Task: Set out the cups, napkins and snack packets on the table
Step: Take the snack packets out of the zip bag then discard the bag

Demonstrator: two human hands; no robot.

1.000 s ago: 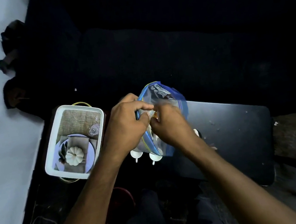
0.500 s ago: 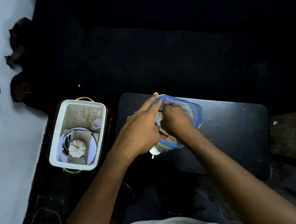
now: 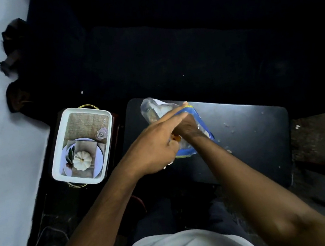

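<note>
A clear zip bag (image 3: 153, 109) with a blue rim lies on the black table (image 3: 247, 131), its mouth turned toward me. My left hand (image 3: 152, 147) holds the bag's rim, index and middle fingers stretched along the opening. My right hand (image 3: 187, 126) is pushed inside the bag up to the wrist; its fingers are hidden behind my left hand and the plastic. Something orange (image 3: 177, 138) shows at the mouth between my hands. White and brownish contents sit blurred at the bag's far end. No cups or napkins are visible outside the bag.
A white-rimmed tray (image 3: 57, 159) printed with a plate, a pumpkin and a glass stands left of the table. White crumbs (image 3: 229, 127) dot the table's right half. A dark sofa fills the back. Dark shoes (image 3: 17, 96) lie on the pale floor at left.
The bag went from held upright to lying on the table. My right hand has gone deeper into it. My left fingers have stretched out along the rim.
</note>
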